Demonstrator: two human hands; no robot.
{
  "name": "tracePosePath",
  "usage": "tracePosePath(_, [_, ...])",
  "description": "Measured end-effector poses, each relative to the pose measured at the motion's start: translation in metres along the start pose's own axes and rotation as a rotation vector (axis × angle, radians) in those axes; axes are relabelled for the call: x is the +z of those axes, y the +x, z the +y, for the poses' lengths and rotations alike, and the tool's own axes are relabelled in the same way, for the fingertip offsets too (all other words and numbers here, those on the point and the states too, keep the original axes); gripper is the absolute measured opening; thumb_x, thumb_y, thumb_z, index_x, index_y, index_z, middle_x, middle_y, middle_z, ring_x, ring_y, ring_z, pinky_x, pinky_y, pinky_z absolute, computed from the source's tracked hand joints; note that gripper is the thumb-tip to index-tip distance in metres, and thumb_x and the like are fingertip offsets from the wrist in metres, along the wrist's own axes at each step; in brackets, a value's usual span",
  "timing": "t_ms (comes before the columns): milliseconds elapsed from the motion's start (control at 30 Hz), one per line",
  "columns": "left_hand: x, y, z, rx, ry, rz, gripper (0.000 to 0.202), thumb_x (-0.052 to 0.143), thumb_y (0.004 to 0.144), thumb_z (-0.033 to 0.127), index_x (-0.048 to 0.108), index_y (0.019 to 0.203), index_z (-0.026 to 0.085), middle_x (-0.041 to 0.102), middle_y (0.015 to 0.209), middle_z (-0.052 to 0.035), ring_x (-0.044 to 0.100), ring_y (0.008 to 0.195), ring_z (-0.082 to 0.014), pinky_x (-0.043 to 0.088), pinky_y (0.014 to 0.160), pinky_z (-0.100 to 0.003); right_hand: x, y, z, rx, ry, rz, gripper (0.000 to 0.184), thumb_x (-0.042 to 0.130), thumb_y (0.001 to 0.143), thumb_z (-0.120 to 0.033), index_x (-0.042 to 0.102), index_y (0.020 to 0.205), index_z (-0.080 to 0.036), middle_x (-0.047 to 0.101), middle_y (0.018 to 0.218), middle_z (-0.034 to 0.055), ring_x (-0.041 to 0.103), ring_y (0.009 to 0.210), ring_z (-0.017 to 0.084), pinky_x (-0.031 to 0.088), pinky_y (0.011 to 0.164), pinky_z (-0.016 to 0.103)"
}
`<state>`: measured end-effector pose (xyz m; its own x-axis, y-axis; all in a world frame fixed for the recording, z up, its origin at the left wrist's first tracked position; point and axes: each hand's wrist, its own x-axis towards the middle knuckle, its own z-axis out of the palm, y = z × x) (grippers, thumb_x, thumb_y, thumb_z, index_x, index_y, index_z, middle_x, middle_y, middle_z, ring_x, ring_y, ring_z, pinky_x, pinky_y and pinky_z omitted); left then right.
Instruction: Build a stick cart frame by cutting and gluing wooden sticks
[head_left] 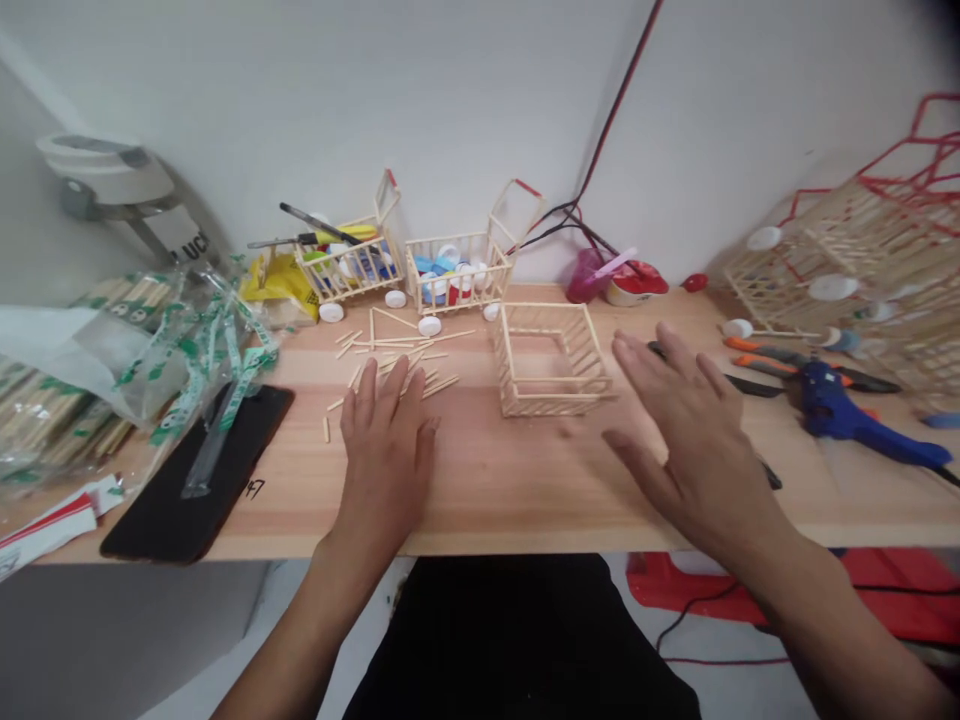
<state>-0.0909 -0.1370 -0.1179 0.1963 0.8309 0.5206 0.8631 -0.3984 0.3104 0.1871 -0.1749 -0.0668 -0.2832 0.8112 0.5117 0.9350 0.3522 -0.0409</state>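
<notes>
My left hand lies palm down with fingers outstretched over the near side of a scatter of short wooden sticks. It holds nothing that I can see; whatever is under the palm is hidden. To the right of the sticks stands a small open basket built of thin wooden sticks. My right hand is spread open to the right of the basket, apart from it, with nothing in its grasp. Behind the sticks stand two small stick carts, a left cart and a right cart, with white wheels and coloured caps inside.
A blue glue gun and orange-handled pliers lie at right, before stacked stick carts. At left are a black phone, bagged sticks and a bottle. A purple cup stands against the wall.
</notes>
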Motion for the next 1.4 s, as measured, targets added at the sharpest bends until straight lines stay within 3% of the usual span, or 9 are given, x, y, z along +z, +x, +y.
tracePosePath(133, [-0.010,0.012,0.022,0.147,-0.034,0.019,0.053,0.047,0.098,0.030,0.039,0.150,0.024,0.043,0.156,-0.0107,0.023,0.152,-0.0350,0.023,0.119,-0.061,-0.002,0.014,0.027,0.190,0.131,0.146,0.051,0.034,0.103,-0.035,0.041,0.151,-0.022,0.050,0.152,0.0127,0.037,0.146,0.026,0.033,0.116,0.054])
tracePosePath(300, [-0.013,0.029,0.068,0.325,-0.016,-0.074,0.059,0.045,0.099,0.042,0.036,0.152,0.019,0.040,0.157,-0.0119,0.015,0.154,-0.0345,0.015,0.123,-0.059,0.024,0.047,0.054,0.337,0.375,0.359,0.048,0.026,0.105,-0.039,0.061,0.133,-0.021,0.066,0.134,0.0089,0.056,0.130,0.018,0.043,0.111,0.041])
tracePosePath(533, [0.007,0.042,0.100,0.445,0.161,-0.215,0.065,0.043,0.097,0.054,0.042,0.149,0.015,0.036,0.160,-0.0106,0.019,0.152,-0.0370,0.018,0.121,-0.064,0.055,0.045,0.062,0.396,0.517,0.353,0.051,0.027,0.105,-0.044,0.063,0.131,-0.018,0.066,0.134,0.0113,0.058,0.129,0.021,0.044,0.110,0.043])
tracePosePath(733, [0.011,0.045,0.106,0.456,0.285,-0.314,0.064,0.037,0.100,0.052,0.039,0.151,0.015,0.033,0.161,-0.0085,0.018,0.153,-0.0347,0.020,0.121,-0.064,0.053,0.039,0.066,0.395,0.502,0.353,0.052,0.028,0.104,-0.048,0.065,0.129,-0.020,0.066,0.133,0.0124,0.057,0.129,0.025,0.043,0.110,0.050])
tracePosePath(833, [0.014,0.044,0.108,0.459,0.299,-0.313,0.062,0.036,0.101,0.050,0.040,0.151,0.014,0.034,0.161,-0.0093,0.018,0.153,-0.0338,0.019,0.122,-0.064,0.052,0.040,0.065,0.371,0.460,0.349,0.053,0.027,0.105,-0.046,0.064,0.130,-0.015,0.066,0.133,0.0142,0.058,0.129,0.025,0.043,0.110,0.050])
tracePosePath(1000, [0.016,0.044,0.106,0.467,0.265,-0.292,0.064,0.038,0.100,0.050,0.038,0.151,0.012,0.035,0.160,-0.0113,0.018,0.153,-0.0353,0.019,0.120,-0.066,0.050,0.039,0.065,0.357,0.438,0.339,0.051,0.026,0.105,-0.044,0.064,0.130,-0.019,0.066,0.133,0.0119,0.058,0.128,0.024,0.043,0.109,0.049])
tracePosePath(1133, [0.003,0.056,0.096,0.402,0.168,-0.199,0.063,0.037,0.101,0.047,0.034,0.152,0.011,0.032,0.161,-0.0158,0.018,0.153,-0.0348,0.020,0.121,-0.061,0.050,0.036,0.066,0.375,0.439,0.338,0.050,0.027,0.105,-0.044,0.064,0.130,-0.022,0.067,0.132,0.0113,0.058,0.128,0.025,0.044,0.109,0.049])
tracePosePath(1233, [-0.010,0.063,0.084,0.334,0.139,-0.131,0.052,0.037,0.102,0.035,0.038,0.149,0.014,0.031,0.162,-0.0145,0.016,0.154,-0.0344,0.021,0.121,-0.060,0.049,0.036,0.065,0.372,0.441,0.344,0.049,0.028,0.105,-0.045,0.063,0.130,-0.022,0.066,0.133,0.0118,0.058,0.129,0.025,0.043,0.110,0.049])
tracePosePath(1400, [-0.013,0.053,0.074,0.315,0.200,-0.188,0.047,0.041,0.100,0.028,0.044,0.146,0.015,0.031,0.162,-0.0119,0.015,0.153,-0.0365,0.024,0.119,-0.062,0.044,0.038,0.061,0.205,0.393,0.386,0.050,0.026,0.105,-0.042,0.062,0.130,-0.018,0.065,0.134,0.0123,0.055,0.131,0.024,0.041,0.111,0.050])
